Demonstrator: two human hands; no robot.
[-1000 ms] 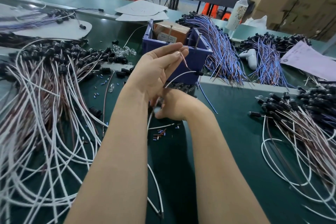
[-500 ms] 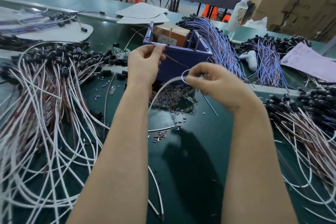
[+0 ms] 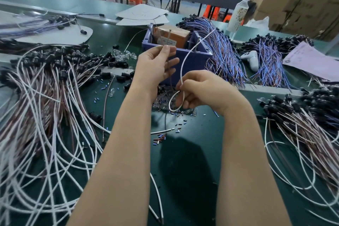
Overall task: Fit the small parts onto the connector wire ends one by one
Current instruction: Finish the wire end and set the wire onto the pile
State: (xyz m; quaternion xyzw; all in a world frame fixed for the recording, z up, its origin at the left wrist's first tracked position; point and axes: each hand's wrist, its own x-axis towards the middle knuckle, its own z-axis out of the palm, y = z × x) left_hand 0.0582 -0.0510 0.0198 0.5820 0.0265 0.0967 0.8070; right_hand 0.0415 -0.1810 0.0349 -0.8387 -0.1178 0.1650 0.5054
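Note:
My left hand (image 3: 156,68) pinches a thin brown wire (image 3: 167,69) between thumb and forefinger, its bare end pointing up in front of the blue bin (image 3: 203,55). My right hand (image 3: 201,91) grips a white wire (image 3: 190,51) that loops below my fingers and arcs up to the right. A heap of small clear and blue parts (image 3: 166,97) lies on the green table just beneath both hands. Whether a small part sits between my right fingers is hidden.
A large pile of white and brown connector wires (image 3: 45,97) covers the left; another pile (image 3: 302,124) lies right. Blue-purple wire bundles (image 3: 223,51) sit behind the bin. Loose small sleeves (image 3: 159,138) dot the table (image 3: 192,152). A bottle (image 3: 238,13) stands far right.
My right hand rose from low beside my left wrist and now holds the white wire in a loop at centre. The left hand closed to a pinch on the brown wire.

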